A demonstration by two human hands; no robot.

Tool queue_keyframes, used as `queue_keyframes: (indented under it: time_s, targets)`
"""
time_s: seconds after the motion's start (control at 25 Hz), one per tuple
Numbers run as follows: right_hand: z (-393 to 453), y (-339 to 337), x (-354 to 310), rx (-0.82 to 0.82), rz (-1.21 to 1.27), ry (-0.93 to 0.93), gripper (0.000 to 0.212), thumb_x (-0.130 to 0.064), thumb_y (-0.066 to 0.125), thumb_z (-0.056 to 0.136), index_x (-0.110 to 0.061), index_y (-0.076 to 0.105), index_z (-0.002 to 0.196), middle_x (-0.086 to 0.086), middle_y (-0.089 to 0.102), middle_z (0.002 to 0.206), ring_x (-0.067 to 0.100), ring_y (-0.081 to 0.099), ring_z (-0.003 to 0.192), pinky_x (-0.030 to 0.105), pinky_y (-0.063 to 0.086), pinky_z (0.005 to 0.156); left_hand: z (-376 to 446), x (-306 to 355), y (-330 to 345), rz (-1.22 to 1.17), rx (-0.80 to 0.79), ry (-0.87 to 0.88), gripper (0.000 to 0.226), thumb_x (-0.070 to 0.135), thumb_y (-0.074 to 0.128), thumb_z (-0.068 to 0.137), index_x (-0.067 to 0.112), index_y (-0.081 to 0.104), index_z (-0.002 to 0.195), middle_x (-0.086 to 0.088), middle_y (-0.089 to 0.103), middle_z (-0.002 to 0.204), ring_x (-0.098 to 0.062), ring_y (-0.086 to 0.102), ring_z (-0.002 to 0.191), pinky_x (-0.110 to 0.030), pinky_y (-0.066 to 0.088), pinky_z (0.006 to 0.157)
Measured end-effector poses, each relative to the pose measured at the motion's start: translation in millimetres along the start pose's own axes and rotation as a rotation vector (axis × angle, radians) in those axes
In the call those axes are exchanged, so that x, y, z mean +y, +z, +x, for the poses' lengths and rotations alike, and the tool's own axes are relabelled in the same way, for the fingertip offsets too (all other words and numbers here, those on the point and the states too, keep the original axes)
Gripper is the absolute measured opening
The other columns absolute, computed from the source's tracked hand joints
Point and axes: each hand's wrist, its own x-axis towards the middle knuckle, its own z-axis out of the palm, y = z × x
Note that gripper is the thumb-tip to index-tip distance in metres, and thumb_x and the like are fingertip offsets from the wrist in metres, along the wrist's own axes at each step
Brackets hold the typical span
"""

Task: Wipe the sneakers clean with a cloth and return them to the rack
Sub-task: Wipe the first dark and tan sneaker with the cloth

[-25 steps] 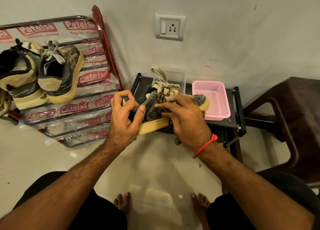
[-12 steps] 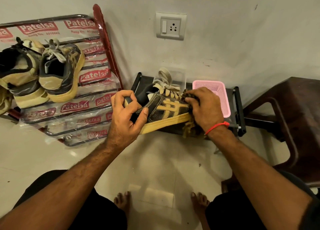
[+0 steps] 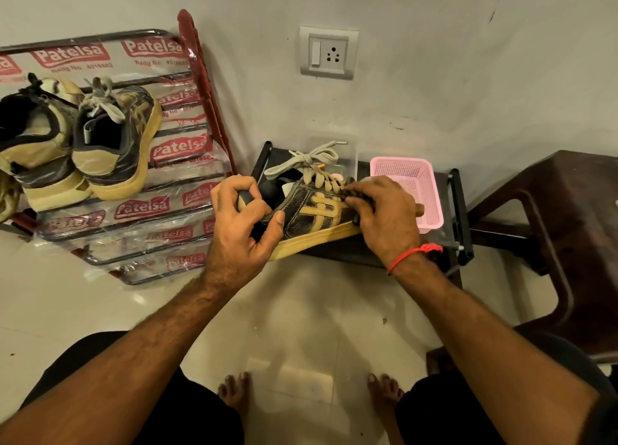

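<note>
A black sneaker with tan stripes, pale laces and a yellow sole lies on its side on a low black stand. My left hand grips its heel collar. My right hand holds a dark striped cloth against the shoe's front, just below the laces. The toe is hidden behind that hand. The shoe rack, wrapped in printed plastic, leans at the left and carries two more sneakers of the same kind.
A pink mesh basket sits on the stand to the right of the shoe. A dark brown plastic chair stands at the right. A wall socket is above. My bare feet rest on the pale tiled floor.
My right hand with the cloth swept from the shoe's side out to the toe, then came back a little toward the laces. My left hand keeps hold of the heel.
</note>
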Motion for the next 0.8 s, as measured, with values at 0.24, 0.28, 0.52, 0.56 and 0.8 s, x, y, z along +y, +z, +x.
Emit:
queue_keyframes:
  time_s: [0.24, 0.28, 0.52, 0.56, 0.8]
  targets:
    - [-5, 11, -18, 0.044, 0.094, -0.191, 0.02, -0.012, 0.067, 0.091, -0.011, 0.074, 0.11, 0.005, 0.067, 0.104, 0.024, 0.06, 0.101, 0.038, 0.05, 0.093, 1, 4, 6, -0.026, -0.053, 0.076, 0.028, 0.027, 0.063, 0.094, 0.002, 0.064, 0.081, -0.011, 0.046, 0.113, -0.028, 0.041, 0.115, -0.033, 0.034, 0.1]
    - [4, 6, -2, 0.039, 0.06, -0.088, 0.021, -0.014, 0.066, 0.092, -0.012, 0.074, 0.111, 0.005, 0.066, 0.103, 0.022, 0.058, 0.099, 0.042, 0.05, 0.092, 1, 3, 4, -0.013, -0.036, 0.048, 0.029, 0.028, 0.062, 0.094, 0.002, 0.065, 0.081, -0.012, 0.046, 0.112, -0.031, 0.043, 0.113, -0.029, 0.032, 0.1]
    - [-32, 20, -40, 0.042, 0.136, -0.342, 0.021, -0.009, 0.072, 0.087, -0.006, 0.074, 0.108, 0.009, 0.066, 0.104, 0.024, 0.061, 0.1, 0.033, 0.049, 0.094, 3, -1, 4, -0.045, 0.015, -0.147, 0.029, 0.029, 0.06, 0.095, 0.003, 0.063, 0.082, -0.01, 0.045, 0.108, -0.038, 0.05, 0.102, -0.032, 0.04, 0.092]
    - [-41, 24, -48, 0.002, 0.134, -0.403, 0.021, -0.008, 0.072, 0.087, -0.006, 0.074, 0.108, 0.01, 0.066, 0.105, 0.025, 0.061, 0.102, 0.032, 0.049, 0.095, 4, -3, 4, -0.074, 0.023, -0.183, 0.029, 0.029, 0.059, 0.096, 0.004, 0.062, 0.083, -0.009, 0.044, 0.109, -0.037, 0.05, 0.102, -0.04, 0.044, 0.09]
    - [17, -2, 26, 0.056, -0.053, -0.02, 0.019, -0.011, 0.067, 0.091, -0.007, 0.074, 0.108, 0.011, 0.065, 0.098, 0.03, 0.061, 0.096, 0.034, 0.048, 0.088, 6, -12, -5, -0.034, 0.047, -0.222, 0.029, 0.03, 0.058, 0.095, 0.006, 0.059, 0.08, -0.006, 0.043, 0.108, -0.027, 0.044, 0.103, -0.02, 0.036, 0.09]
